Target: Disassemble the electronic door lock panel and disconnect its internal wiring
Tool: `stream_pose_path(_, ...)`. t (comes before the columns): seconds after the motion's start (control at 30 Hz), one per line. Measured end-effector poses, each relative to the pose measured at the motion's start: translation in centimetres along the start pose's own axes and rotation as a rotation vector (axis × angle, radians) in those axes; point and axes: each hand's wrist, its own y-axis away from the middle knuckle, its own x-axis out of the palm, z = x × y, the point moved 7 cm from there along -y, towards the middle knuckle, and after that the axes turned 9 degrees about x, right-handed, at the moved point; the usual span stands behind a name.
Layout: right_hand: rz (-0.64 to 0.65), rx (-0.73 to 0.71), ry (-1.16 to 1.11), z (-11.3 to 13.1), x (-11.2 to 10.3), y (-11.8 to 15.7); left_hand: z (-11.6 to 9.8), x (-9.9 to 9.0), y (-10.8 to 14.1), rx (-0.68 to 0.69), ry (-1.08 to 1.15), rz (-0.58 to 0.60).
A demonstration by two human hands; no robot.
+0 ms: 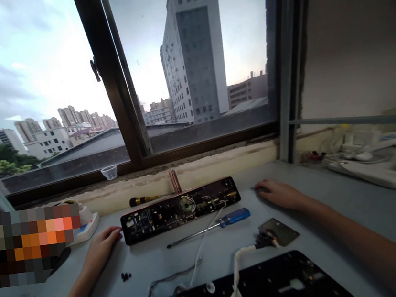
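A long dark lock-like housing (170, 218) lies with its inside up, showing a circuit board (142, 221) at its left end and a round part (186, 205) in the middle. My left hand (103, 243) rests at its left end, fingertips touching or very close to the edge, fingers loosely extended. To the right of the housing, my right hand (277, 193) lies on the table with loosely bent, spread fingers; a small dark spot by the fingertips is unclear. Between the hands is a screwdriver with a blue handle (234, 217), lying across a thin white cable (204, 239).
A black perforated panel (272, 281) with a wrapped wire bundle (236, 271) fills the front. Nearby are a square dark plate (279, 231) and several small screws (126, 276). A yellow-black screwdriver (137, 201), power strip (87, 228) and plastic cup (109, 172) stand towards the window.
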Motion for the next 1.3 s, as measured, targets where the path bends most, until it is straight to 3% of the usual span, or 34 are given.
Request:
stream_pose_path(0.63,0.007,-0.004,-0.013,-0.1,0.2,-0.1,-0.8,-0.1,0.2,-0.004,-0.006,0.009)
stream_pose_path(0.97,0.011,-0.002,0.004,0.2,0.0,0.2,0.8,0.3,-0.4,0.034,0.003,0.036)
stream_pose_path(1.3,0.004,-0.009,0.016,0.3,-0.1,0.3,0.8,0.4,-0.5,0.052,0.024,0.018)
